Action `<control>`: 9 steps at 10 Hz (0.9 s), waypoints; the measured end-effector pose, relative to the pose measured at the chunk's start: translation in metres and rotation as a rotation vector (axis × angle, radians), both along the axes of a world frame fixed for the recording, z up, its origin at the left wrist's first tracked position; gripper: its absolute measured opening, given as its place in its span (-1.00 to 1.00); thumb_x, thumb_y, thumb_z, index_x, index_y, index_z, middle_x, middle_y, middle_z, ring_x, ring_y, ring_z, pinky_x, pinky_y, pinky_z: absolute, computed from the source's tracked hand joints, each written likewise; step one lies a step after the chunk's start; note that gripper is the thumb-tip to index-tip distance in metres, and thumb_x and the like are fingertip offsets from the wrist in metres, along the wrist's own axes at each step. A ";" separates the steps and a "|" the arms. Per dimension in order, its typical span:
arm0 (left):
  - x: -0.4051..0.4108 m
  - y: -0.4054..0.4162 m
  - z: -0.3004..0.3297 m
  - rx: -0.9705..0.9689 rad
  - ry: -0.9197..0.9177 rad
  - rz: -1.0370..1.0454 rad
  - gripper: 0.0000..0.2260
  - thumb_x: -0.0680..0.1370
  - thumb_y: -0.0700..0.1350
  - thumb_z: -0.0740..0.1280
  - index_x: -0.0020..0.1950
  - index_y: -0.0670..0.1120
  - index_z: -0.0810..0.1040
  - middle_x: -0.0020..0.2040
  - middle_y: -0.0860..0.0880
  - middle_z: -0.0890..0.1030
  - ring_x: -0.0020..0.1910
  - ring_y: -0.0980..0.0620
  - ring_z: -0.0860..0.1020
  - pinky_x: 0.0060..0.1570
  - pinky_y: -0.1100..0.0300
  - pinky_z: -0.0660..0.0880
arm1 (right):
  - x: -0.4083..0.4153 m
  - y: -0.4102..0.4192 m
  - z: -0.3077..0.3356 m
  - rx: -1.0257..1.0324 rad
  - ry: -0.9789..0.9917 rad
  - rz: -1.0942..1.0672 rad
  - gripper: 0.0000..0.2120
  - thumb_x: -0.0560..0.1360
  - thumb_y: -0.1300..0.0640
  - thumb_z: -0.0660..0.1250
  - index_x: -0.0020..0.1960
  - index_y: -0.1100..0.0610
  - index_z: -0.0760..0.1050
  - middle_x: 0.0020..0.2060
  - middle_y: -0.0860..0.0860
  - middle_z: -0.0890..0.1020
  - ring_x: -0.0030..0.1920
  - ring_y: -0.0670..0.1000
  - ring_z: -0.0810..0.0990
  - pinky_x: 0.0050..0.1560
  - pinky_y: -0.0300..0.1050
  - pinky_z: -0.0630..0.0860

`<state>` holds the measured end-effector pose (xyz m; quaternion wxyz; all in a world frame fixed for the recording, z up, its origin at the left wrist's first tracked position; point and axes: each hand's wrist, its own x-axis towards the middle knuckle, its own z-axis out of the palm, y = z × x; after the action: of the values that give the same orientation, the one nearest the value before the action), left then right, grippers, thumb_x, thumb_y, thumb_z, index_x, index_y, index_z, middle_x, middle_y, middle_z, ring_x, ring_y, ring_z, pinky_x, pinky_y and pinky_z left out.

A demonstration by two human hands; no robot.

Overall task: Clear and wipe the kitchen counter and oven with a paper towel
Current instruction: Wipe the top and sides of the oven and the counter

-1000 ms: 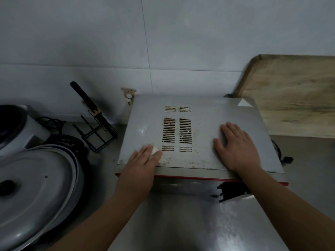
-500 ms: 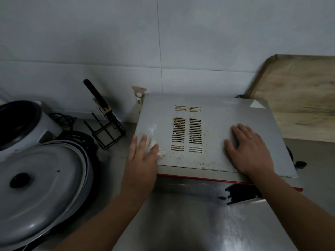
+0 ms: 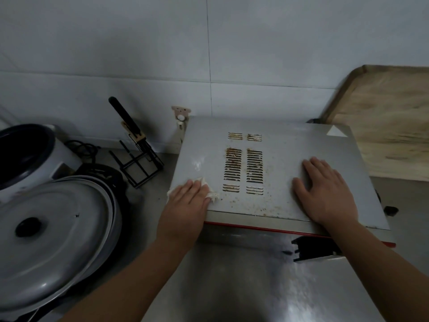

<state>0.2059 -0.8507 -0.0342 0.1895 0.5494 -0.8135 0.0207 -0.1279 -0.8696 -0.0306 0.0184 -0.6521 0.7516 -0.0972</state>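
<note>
A grey metal oven [image 3: 285,145] stands on the steel counter [image 3: 243,287] against the tiled wall. Its top has vent slots with brown grime and crumbs around them. My left hand [image 3: 185,201] presses a crumpled white paper towel [image 3: 210,190] flat on the oven top's front left corner; most of the towel is hidden under the palm. On the right part of the top, my right hand [image 3: 325,194] rests flat with its fingers spread and nothing in it.
Left of the oven lie a large metal lid [image 3: 51,247] over stacked pans, a white cooker pot [image 3: 27,154] and a black wire rack [image 3: 139,163] with a dark-handled tool. A wooden board [image 3: 390,117] leans at the back right.
My left hand has slid the towel from the left edge back a little toward the vents. The right hand stays in place. The camera view shifted slightly.
</note>
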 end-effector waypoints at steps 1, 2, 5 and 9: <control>0.002 -0.017 0.011 0.181 0.098 -0.031 -0.69 0.63 -0.09 0.27 0.33 -0.15 0.58 0.35 -0.16 0.54 0.40 -0.15 0.46 0.45 -0.02 0.23 | -0.001 -0.001 0.000 0.001 -0.005 -0.005 -0.35 0.58 -0.29 0.00 0.56 0.03 0.18 0.55 0.01 0.22 0.55 0.02 0.12 0.54 0.03 0.06; 0.011 -0.064 0.027 0.438 0.167 -0.023 -0.66 0.68 0.07 0.17 0.43 0.07 0.48 0.46 -0.01 0.46 0.47 -0.05 0.35 0.44 0.09 0.16 | 0.000 -0.002 0.000 0.010 0.000 -0.004 -0.35 0.58 -0.29 -0.01 0.56 0.02 0.18 0.55 0.00 0.22 0.55 0.02 0.11 0.54 0.03 0.05; 0.001 -0.109 0.008 0.318 -0.083 -0.007 -0.55 0.72 -0.01 -0.01 0.62 0.03 0.08 0.63 0.01 0.05 0.61 -0.03 -0.05 0.50 0.11 -0.18 | 0.001 -0.003 -0.001 0.002 -0.008 -0.015 -0.34 0.57 -0.31 -0.02 0.56 0.01 0.19 0.55 -0.02 0.22 0.55 -0.01 0.10 0.53 -0.01 0.03; -0.007 -0.065 0.010 0.252 -0.186 0.091 -0.59 0.67 -0.06 0.08 0.54 0.03 0.30 0.53 0.01 0.35 0.53 0.01 0.25 0.39 0.02 0.32 | 0.001 -0.001 0.001 0.011 -0.006 -0.017 -0.35 0.58 -0.30 -0.02 0.56 0.01 0.17 0.56 -0.01 0.21 0.55 -0.01 0.10 0.54 -0.01 0.03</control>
<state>0.1990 -0.9157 -0.0240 0.0418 0.6007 -0.7981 -0.0224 -0.1268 -0.8707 -0.0296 0.0235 -0.6455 0.7575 -0.0950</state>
